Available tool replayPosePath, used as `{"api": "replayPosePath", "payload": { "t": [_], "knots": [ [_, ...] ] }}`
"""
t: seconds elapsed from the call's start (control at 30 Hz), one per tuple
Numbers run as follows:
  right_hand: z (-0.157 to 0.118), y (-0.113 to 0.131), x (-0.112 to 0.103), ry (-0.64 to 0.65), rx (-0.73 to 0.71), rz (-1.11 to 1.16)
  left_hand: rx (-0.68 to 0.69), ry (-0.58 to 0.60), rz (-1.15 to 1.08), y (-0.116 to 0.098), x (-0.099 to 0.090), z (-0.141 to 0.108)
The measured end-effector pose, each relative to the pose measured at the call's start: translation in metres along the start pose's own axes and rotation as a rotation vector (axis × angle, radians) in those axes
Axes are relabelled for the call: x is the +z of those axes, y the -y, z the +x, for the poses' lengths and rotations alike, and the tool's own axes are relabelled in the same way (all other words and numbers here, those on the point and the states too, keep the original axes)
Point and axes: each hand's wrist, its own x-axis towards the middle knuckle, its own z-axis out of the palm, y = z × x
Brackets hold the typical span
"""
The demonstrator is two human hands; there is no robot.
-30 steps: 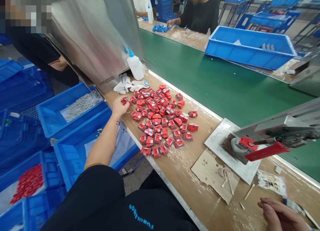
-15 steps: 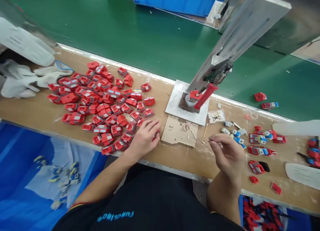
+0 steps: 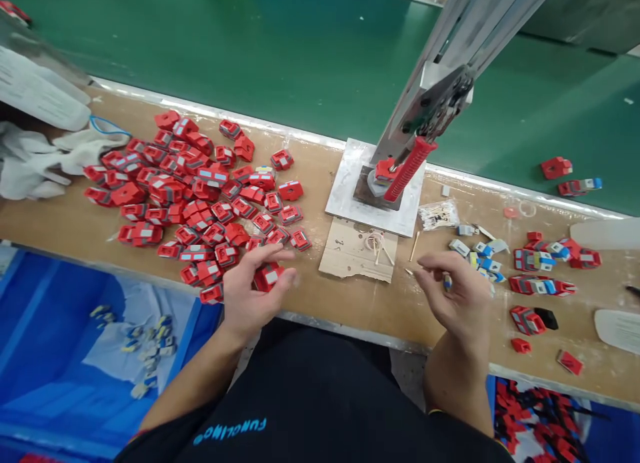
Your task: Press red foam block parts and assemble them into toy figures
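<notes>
Fingers spread, my left hand (image 3: 253, 293) is over the near right edge of a pile of red and grey plastic parts (image 3: 173, 183). One red part (image 3: 268, 276) shows between its thumb and forefinger, with a gap on the thumb side. My right hand (image 3: 450, 289) is over the bench, its fingers curled in, with a small blue and yellow piece (image 3: 447, 281) at the curled fingers. Between the hands lies torn cardboard (image 3: 340, 256) with cotton swabs and a pale ring on it. A red-handled toggle clamp (image 3: 411, 169) stands over a red part on a metal plate (image 3: 345, 189).
Right of the clamp are a bag of swabs (image 3: 439, 215), blue and white pieces (image 3: 483, 259) and several red assemblies (image 3: 543, 285). White gloves (image 3: 35, 159) lie at the left. Blue bins (image 3: 45, 316) sit below the bench edge. A green surface (image 3: 225, 56) runs behind.
My left hand has moved left and its fingers have spread apart around a red part. My right hand stays curled near the same spot. The view has shifted slightly.
</notes>
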Motion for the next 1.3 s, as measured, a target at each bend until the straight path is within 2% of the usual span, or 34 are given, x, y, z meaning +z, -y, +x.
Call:
{"api": "replayPosePath", "payload": {
  "t": [0.1, 0.17, 0.27, 0.33, 0.4, 0.47, 0.6, 0.7, 0.83, 0.97, 1.07, 1.17, 1.23, 1.3],
  "knots": [
    [0.010, -0.002, 0.019, 0.209, -0.075, -0.115, -0.273, 0.113, -0.413, -0.014, 0.019, 0.017],
    [0.015, -0.007, 0.031, 0.302, -0.105, -0.189, -0.434, 0.261, -0.643, -0.021, 0.038, 0.035],
    [0.020, -0.015, 0.042, 0.341, -0.117, -0.215, -0.630, 0.524, -0.885, -0.027, 0.062, 0.060],
    [0.021, -0.019, 0.045, 0.310, -0.124, -0.208, -0.673, 0.634, -0.976, -0.025, 0.070, 0.070],
    [0.022, -0.021, 0.047, 0.244, -0.132, -0.238, -0.621, 0.678, -1.004, -0.019, 0.076, 0.073],
    [0.023, -0.024, 0.050, 0.167, -0.134, -0.301, -0.488, 0.656, -0.933, -0.011, 0.081, 0.070],
    [0.022, -0.028, 0.058, 0.069, -0.160, -0.324, -0.139, 0.419, -0.635, 0.006, 0.093, 0.056],
    [0.021, -0.030, 0.061, 0.041, -0.196, -0.249, 0.023, 0.335, -0.604, 0.011, 0.099, 0.048],
    [0.023, -0.028, 0.062, 0.058, -0.177, -0.137, 0.143, 0.271, -0.582, 0.011, 0.100, 0.048],
    [0.025, -0.025, 0.049, 0.083, -0.120, -0.060, 0.254, 0.212, -0.576, 0.013, 0.099, 0.051],
    [0.027, -0.017, 0.035, -0.097, -0.033, 0.092, 0.306, 0.196, -0.558, 0.014, 0.099, 0.052],
    [0.031, -0.003, 0.029, -0.305, -0.038, 0.311, 0.359, 0.193, -0.532, 0.013, 0.099, 0.050],
    [0.034, 0.006, 0.033, -0.333, -0.056, 0.430, 0.393, 0.188, -0.520, 0.011, 0.099, 0.049],
    [0.036, 0.012, 0.040, -0.294, -0.046, 0.505, 0.413, 0.186, -0.505, 0.009, 0.099, 0.049]
  ]
}}
